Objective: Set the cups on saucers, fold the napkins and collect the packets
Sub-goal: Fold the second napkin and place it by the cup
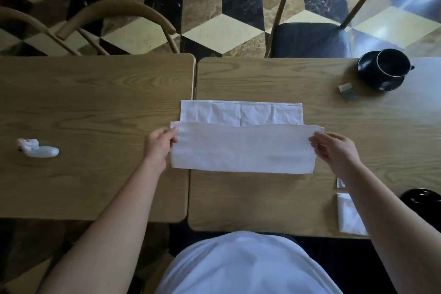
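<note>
- Head view: two wooden worktops pushed side by side, left worktop (95,102) and right worktop (262,198), with a narrow seam between them running under the left end of the napkin (241,148).
- Napkin spread white on the right worktop, near half lifted and folded toward the far half; far strip flat, its hem parallel to the far edge.
- Left hand (159,144) pinching the napkin's left end, thumb on top at the corner.
- Right hand (334,148) pinching the right end, fingers curled round the edge.
- Open wood beyond the napkin up to the far edge, and bare wood between napkin and near edge.
- Black cup (391,63) on a black saucer (381,79) at the far right, tilted toward the camera by the wide lens; a small packet (347,92) just beside the saucer.
- Near right: a folded napkin (348,215) partly under the right forearm, another packet (340,182) just beyond it, a black dish (422,198) at the frame edge.
- White object (39,149) well apart on the left worktop; blurred, kind unclear.
- Chairs (119,14) beyond the far edge on a cube-patterned floor (214,19).
</note>
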### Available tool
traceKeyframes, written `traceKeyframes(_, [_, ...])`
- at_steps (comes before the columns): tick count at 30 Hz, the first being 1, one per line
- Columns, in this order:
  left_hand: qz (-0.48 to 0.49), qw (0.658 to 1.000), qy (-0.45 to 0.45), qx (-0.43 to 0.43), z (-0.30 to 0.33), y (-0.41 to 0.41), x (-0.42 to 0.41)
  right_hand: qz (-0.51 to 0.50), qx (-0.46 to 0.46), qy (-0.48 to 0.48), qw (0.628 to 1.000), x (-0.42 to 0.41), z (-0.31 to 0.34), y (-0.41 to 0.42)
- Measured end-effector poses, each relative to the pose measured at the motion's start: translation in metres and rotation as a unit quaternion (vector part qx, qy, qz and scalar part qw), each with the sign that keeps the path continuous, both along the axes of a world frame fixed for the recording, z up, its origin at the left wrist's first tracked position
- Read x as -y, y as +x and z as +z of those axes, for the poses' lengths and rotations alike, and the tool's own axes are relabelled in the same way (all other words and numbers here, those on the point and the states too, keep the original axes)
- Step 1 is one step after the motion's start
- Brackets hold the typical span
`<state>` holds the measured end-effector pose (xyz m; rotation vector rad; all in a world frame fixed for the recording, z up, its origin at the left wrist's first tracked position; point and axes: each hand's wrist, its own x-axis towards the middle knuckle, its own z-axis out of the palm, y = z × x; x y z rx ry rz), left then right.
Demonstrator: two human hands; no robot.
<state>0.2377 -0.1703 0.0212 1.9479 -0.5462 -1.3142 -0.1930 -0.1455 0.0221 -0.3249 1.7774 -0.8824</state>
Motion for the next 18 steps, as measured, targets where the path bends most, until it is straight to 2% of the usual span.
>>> traceKeyframes(2, [-0.018, 0.998, 0.017, 0.058, -0.007, -0.004, 0.024, 0.034, -0.089, 0.008, 0.995, 0.025, -0.013, -0.005])
traceKeyframes(7, [-0.099, 0.985, 0.022, 0.140, -0.036, -0.008, 0.076, 0.151, -0.177, 0.017, 0.972, 0.077, -0.048, -0.010])
traceKeyframes(12, [-0.106, 0.985, 0.064, 0.124, -0.066, -0.011, 0.101, 0.244, -0.271, 0.034, 0.930, 0.102, -0.072, -0.012])
traceKeyframes(18, [-0.089, 0.979, 0.090, 0.161, -0.082, -0.009, 0.118, 0.275, -0.334, 0.040, 0.901, 0.124, -0.083, -0.012])
